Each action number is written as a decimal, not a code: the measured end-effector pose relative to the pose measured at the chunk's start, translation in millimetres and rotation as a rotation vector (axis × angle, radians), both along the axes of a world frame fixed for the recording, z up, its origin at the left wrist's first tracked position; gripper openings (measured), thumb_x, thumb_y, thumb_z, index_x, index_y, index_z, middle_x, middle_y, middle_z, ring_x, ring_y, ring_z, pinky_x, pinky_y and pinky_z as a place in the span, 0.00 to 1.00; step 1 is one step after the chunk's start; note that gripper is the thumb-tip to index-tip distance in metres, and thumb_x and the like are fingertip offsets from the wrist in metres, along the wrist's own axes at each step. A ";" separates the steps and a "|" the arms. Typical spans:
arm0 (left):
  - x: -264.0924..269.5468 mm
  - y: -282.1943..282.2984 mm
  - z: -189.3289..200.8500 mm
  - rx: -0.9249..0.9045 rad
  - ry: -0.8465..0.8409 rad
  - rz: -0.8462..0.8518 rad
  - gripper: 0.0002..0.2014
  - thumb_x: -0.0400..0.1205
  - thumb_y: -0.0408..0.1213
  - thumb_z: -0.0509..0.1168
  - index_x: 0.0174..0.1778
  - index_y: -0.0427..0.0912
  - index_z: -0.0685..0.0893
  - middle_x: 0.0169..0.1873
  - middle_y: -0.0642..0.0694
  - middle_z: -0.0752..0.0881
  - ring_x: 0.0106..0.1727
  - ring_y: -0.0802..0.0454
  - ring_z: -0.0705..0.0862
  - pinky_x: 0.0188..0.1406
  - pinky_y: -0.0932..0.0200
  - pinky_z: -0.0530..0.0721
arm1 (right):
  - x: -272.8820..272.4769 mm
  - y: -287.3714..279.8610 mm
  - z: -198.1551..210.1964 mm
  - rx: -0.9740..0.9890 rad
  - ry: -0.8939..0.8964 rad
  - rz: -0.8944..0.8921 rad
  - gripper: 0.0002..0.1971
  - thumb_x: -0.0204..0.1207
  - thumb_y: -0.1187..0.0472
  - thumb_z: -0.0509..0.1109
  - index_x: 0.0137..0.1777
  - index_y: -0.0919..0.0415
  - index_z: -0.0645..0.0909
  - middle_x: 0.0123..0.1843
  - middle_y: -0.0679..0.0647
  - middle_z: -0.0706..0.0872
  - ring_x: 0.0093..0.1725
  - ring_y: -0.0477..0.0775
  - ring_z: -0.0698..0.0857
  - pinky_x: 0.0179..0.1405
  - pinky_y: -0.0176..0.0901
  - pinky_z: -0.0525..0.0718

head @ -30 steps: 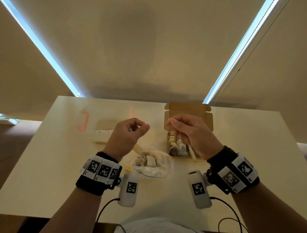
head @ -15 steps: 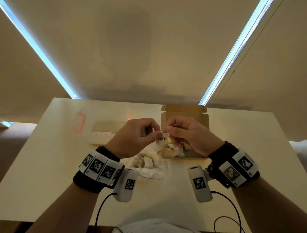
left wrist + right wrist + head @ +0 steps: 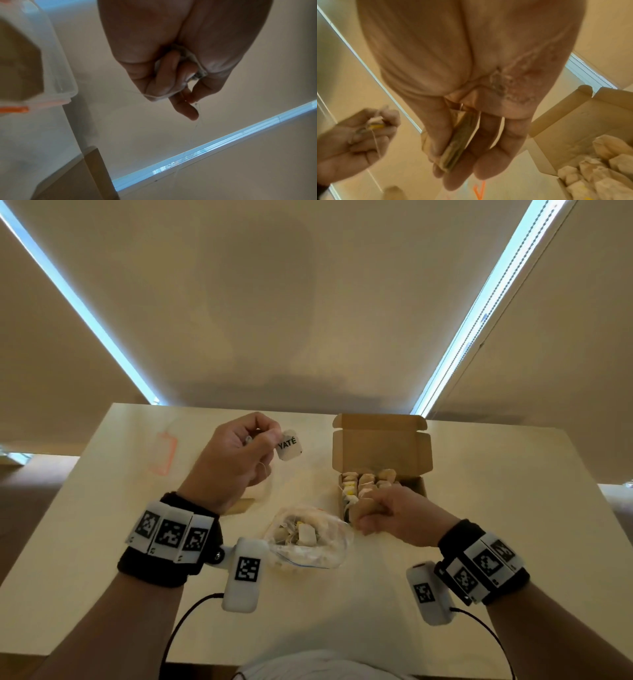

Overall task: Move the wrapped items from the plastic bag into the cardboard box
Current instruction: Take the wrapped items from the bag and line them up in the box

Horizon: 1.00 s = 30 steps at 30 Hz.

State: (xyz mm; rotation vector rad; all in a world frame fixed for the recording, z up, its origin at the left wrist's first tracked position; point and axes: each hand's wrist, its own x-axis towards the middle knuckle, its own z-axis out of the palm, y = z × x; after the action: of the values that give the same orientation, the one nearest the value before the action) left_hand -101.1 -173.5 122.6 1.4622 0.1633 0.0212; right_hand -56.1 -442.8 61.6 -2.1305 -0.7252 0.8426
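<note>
Mid-transfer, I'd say: one wrapped item is out of the plastic bag point(image 3: 310, 539) and split across both hands, not yet in the cardboard box point(image 3: 382, 470).

Left hand point(image 3: 236, 455) is raised, fingers curled, pinching a thin string; a white tag point(image 3: 288, 445) printed "YATÉ" sticks out past its fingertips. Right hand point(image 3: 394, 517) sits low at the near end of the box, fingers curled around a flat tan pouch point(image 3: 460, 142) held edge-on between them.

The bag lies between the two wrists and has several pale items left inside. The box is just beyond the right hand, lid flap up, already packed with rows of similar pouches.

Next move probably calls for gathering string and tag onto the pouch, then slotting it into a gap in the box. Whether the string is actually joined to that pouch I can't tell; it's too fine in these views.
</note>
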 end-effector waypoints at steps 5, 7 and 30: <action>5.4 1.3 -16.4 0.302 -0.004 0.038 0.08 0.81 0.34 0.69 0.35 0.44 0.83 0.21 0.49 0.75 0.19 0.56 0.67 0.19 0.68 0.65 | -10.3 4.4 23.2 0.219 0.195 -0.075 0.08 0.84 0.67 0.65 0.50 0.58 0.86 0.45 0.55 0.91 0.46 0.48 0.90 0.50 0.42 0.87; 6.4 -3.9 -23.7 0.496 -0.022 0.044 0.08 0.81 0.32 0.70 0.37 0.45 0.84 0.26 0.55 0.83 0.26 0.63 0.77 0.28 0.74 0.73 | -14.8 7.4 35.9 0.315 0.226 -0.071 0.10 0.84 0.68 0.65 0.50 0.57 0.87 0.48 0.57 0.91 0.50 0.55 0.91 0.53 0.47 0.88; -8.1 -43.4 -18.9 0.522 -0.077 -0.032 0.11 0.77 0.53 0.70 0.43 0.50 0.86 0.37 0.30 0.88 0.36 0.31 0.85 0.42 0.36 0.83 | -9.9 45.9 29.6 0.264 -0.075 -0.422 0.04 0.79 0.61 0.73 0.48 0.58 0.90 0.37 0.50 0.91 0.34 0.45 0.87 0.38 0.39 0.86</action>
State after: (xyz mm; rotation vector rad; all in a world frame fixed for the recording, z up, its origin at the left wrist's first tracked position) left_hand -109.2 -216.8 103.6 1.9817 0.0727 0.0997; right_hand -65.9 -396.9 91.2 -1.9806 -0.3744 0.4180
